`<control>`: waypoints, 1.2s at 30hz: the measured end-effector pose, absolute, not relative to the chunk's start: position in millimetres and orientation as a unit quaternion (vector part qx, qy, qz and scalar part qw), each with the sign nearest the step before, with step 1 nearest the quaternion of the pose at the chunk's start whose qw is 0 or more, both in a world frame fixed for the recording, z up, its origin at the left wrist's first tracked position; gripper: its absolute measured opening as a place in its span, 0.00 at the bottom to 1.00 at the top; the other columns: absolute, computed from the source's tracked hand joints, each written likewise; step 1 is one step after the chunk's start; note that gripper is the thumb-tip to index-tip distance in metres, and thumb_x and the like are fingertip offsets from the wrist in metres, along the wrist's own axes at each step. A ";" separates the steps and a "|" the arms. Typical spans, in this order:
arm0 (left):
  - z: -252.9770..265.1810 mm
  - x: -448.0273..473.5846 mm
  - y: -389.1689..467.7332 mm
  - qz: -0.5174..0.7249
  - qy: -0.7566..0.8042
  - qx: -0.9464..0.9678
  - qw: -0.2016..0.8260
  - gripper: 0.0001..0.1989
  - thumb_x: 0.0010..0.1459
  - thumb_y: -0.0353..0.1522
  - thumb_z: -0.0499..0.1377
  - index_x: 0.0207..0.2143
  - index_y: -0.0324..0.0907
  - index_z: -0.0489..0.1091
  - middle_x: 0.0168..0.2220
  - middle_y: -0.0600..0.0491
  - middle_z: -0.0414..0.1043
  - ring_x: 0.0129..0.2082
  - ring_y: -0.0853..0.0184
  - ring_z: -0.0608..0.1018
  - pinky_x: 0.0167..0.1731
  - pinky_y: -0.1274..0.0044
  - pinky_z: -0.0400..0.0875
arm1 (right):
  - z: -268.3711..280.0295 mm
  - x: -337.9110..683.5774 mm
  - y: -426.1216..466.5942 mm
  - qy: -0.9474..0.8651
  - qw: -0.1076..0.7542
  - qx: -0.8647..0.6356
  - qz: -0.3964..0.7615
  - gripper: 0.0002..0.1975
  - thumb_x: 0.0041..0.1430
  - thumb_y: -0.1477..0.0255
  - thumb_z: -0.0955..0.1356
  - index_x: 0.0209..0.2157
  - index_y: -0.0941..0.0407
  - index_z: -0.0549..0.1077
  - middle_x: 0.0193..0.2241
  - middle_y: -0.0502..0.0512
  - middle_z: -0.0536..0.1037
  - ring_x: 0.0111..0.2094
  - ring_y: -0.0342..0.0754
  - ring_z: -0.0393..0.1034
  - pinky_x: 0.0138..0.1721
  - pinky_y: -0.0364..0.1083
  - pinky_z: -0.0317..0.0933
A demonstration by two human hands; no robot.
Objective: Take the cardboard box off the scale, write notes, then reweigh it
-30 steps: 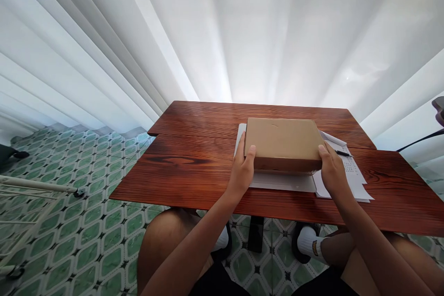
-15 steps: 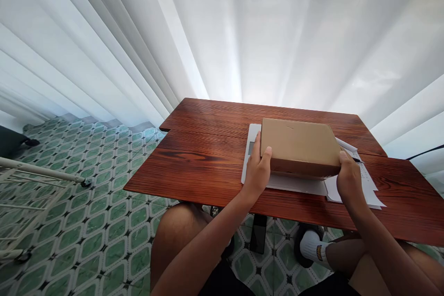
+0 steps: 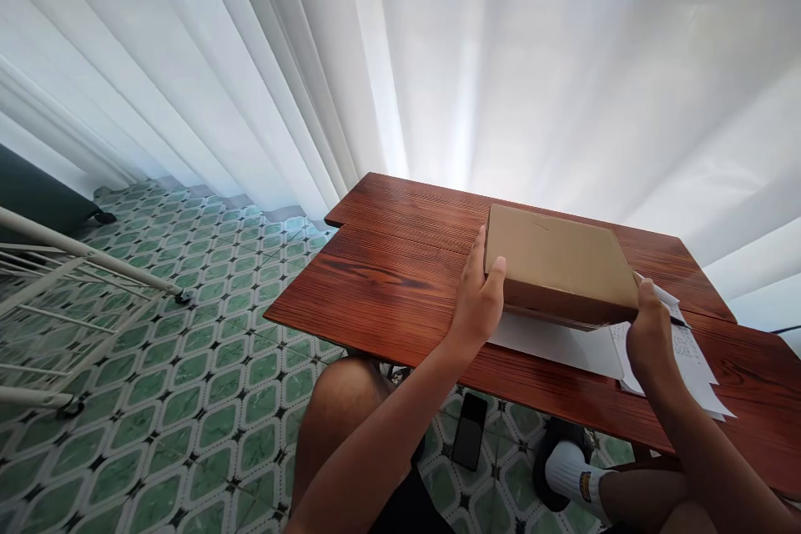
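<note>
A closed brown cardboard box (image 3: 560,254) is held level between my two hands, slightly above the table. My left hand (image 3: 479,292) presses on its left end, thumb on the near side. At the right end, my right hand (image 3: 649,329) grips the near corner, its fingers partly hidden behind the box. Beneath the box lies a flat white board or device (image 3: 563,346), mostly covered by it. Handwritten paper sheets (image 3: 692,359) lie under and beside my right hand, with a dark pen (image 3: 679,322) on them.
The reddish wooden table (image 3: 375,284) has a stepped left edge. A white wheeled rack (image 3: 93,254) stands on the tiled floor at left. A black phone (image 3: 469,431) lies on the floor below the table. White curtains (image 3: 438,58) hang behind.
My view has turned to the left, so the table and box appear farther right. The box has risen slightly toward me and tilts a little, both hands still on it.
</note>
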State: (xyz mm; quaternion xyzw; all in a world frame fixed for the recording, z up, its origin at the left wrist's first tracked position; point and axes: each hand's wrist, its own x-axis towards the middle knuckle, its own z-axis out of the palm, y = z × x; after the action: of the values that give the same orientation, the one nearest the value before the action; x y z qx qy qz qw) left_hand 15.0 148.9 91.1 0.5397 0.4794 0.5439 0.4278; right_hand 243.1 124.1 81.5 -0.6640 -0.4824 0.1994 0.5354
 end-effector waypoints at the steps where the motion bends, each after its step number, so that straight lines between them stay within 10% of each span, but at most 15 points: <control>1: 93.3 10.7 149.6 0.550 0.478 0.538 0.425 0.27 0.68 0.38 0.48 0.68 0.51 0.54 0.70 0.56 0.51 0.71 0.60 0.55 0.70 0.61 0.52 | 82.7 238.8 126.7 -0.480 0.534 -0.666 0.203 0.33 0.67 0.47 0.55 0.55 0.56 0.74 0.52 0.63 0.76 0.55 0.65 0.66 0.56 0.64 0.58; 36: 107.4 -134.8 181.9 0.613 0.630 0.425 0.217 0.25 0.60 0.43 0.61 0.58 0.45 0.67 0.60 0.49 0.68 0.60 0.55 0.70 0.59 0.66 0.68 | 75.6 78.2 192.5 -0.634 0.454 -0.537 0.320 0.32 0.63 0.44 0.61 0.54 0.54 0.72 0.49 0.59 0.77 0.50 0.59 0.69 0.48 0.54 0.63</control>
State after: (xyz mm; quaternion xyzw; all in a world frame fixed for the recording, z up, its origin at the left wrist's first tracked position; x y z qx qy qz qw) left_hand -134.8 181.9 107.4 0.4249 0.6299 0.6128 0.2172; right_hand 78.2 192.5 75.6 -0.5374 -0.6344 0.3198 0.4543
